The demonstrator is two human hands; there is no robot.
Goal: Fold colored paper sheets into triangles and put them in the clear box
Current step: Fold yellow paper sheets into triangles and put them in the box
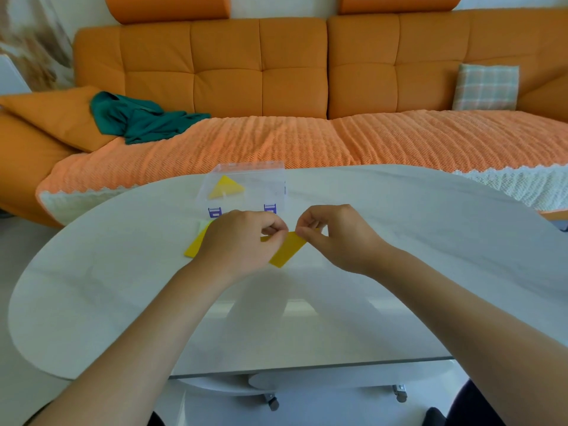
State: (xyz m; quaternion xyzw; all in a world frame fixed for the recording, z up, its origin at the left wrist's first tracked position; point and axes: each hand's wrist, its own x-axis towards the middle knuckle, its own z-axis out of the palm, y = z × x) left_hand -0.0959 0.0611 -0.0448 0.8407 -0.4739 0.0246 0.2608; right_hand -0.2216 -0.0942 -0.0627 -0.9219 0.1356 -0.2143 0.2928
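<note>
Both hands — left hand (pixel 242 241), right hand (pixel 332 235) — pinch yellow paper (pixel 287 250), long axis slanting near-left to far-right

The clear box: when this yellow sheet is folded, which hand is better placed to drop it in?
Probably the left hand: the clear box stands directly beyond it, while the right hand is off to its side. Both pinch the yellow sheet.
</note>
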